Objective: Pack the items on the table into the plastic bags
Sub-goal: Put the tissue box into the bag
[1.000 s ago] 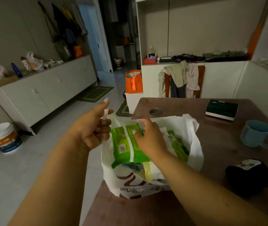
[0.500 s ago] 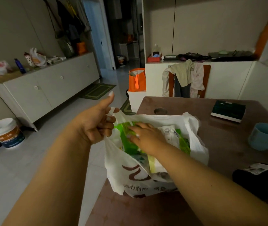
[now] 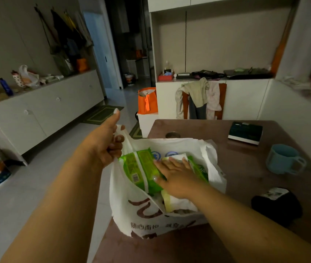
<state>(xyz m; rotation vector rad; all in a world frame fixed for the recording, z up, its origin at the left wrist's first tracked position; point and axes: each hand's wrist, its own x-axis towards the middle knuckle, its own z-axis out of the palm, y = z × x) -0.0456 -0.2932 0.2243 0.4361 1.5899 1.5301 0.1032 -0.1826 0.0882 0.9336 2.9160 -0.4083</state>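
Head view, only 1 camera. White plastic bag [image 3: 150,215] stands at the near-left corner of the brown surface [image 3: 245,168], mouth open upward, its left side hanging at the surface edge with bare floor beyond.

Left hand [image 3: 103,147]: fingers curled and pinching the bag's left handle, thumb stuck up, holding that side of the mouth high and outward, off the surface edge.

Right hand [image 3: 175,175]: inside the mouth, fingers spread flat, palm down on the green packs [image 3: 141,168]. Not pinching anything. The packs lie tilted, long axis running near-to-far and slightly rightward, left pack leaning against the bag's left wall. A paler pack [image 3: 177,204] sits under the wrist, deeper in.

Judgement: contents are being pressed down to seat them. Room in the bag looks limited, as the packs reach close to the rim.

Still loose on the surface, all to the right of the bag:
- black bundle [image 3: 277,205], near-right, closest to the right hand
- blue mug [image 3: 283,160], farther right, handle pointing right
- dark green box [image 3: 245,132], far right, long axis across
- small round metal piece [image 3: 172,135] just beyond the bag; cannot tell what it is

Right hand is the nearer one for every loose item. Path from bag to bundle is open surface. Left hand is tied up keeping the mouth open.
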